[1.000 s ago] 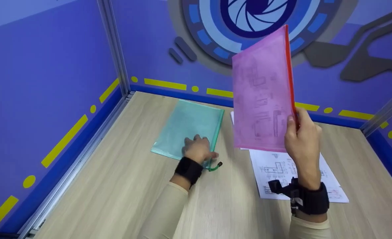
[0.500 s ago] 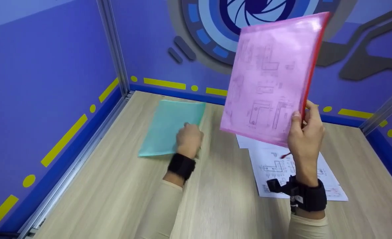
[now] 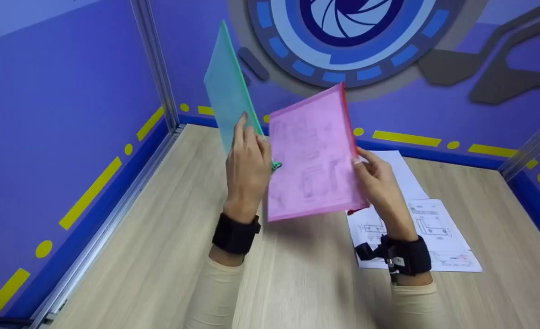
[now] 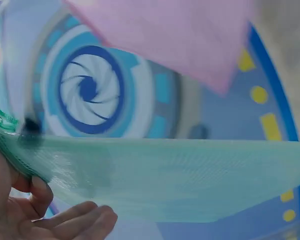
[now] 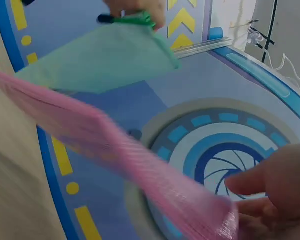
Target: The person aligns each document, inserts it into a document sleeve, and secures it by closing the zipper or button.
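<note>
My left hand (image 3: 248,171) pinches a translucent green zip folder (image 3: 221,87) near its lower corner and holds it upright above the table. A green zipper pull (image 3: 276,165) dangles beside that hand. In the left wrist view, thumb and finger meet at the corner of the green folder (image 4: 180,175), while other fingers extend. To the right, my right hand (image 3: 382,189) grips the red-zipped edge of a pink zip folder (image 3: 313,160), raised and tilted. Drawings show faintly through the pink plastic. The right wrist view has the pink folder (image 5: 140,165) slanting below the green one.
White sheets with printed technical drawings (image 3: 439,233) lie on the wooden table (image 3: 297,283) at the right, partly behind my right hand. A blue printed wall (image 3: 196,55) closes off the back, and another panel (image 3: 45,128) stands along the left side.
My left hand has lifted the green folder off the table and turned it upright. The pink folder has moved left and down with my right hand, and more of the sheets shows.
</note>
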{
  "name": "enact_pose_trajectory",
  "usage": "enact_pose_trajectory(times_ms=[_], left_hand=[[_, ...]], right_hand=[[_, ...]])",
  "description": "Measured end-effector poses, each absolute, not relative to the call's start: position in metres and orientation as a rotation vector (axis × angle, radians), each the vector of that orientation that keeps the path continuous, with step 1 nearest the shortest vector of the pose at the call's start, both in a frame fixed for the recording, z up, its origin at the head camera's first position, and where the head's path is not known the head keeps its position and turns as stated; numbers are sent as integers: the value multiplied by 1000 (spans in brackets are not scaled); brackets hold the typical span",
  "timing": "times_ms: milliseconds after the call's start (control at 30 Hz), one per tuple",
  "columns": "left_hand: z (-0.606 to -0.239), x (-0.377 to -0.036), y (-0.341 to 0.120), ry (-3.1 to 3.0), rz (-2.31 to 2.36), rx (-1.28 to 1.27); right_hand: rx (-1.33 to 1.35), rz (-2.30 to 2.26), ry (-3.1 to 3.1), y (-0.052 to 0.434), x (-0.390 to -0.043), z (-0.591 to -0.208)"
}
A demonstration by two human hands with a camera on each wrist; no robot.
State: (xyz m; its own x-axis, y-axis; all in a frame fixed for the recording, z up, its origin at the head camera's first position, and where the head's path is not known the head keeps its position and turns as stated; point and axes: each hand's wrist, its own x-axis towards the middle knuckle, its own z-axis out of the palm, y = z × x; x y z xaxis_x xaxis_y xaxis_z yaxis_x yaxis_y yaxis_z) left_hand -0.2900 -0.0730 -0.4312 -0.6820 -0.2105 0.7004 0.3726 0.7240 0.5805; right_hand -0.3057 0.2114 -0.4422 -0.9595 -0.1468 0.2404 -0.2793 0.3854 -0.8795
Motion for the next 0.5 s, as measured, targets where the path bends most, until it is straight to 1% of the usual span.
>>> enact_pose_trajectory(times_ms=[100,200,400,500], left_hand=[[-423,-280,-67,-2118,-1013,-221],[-418,-272,-61,-2134,-1105,-305],[-411,-257,-47,-2217,-1256,-383],[-408,-251,-37,-2237,-1302,-422]], right_hand=[[498,1313,-2695,212,-300,-440],[638,1066,-2710,214,-289,-431],[1104,1118,-2506,208,-256,-408],[1260,1135,-2404,193,-241,-402]])
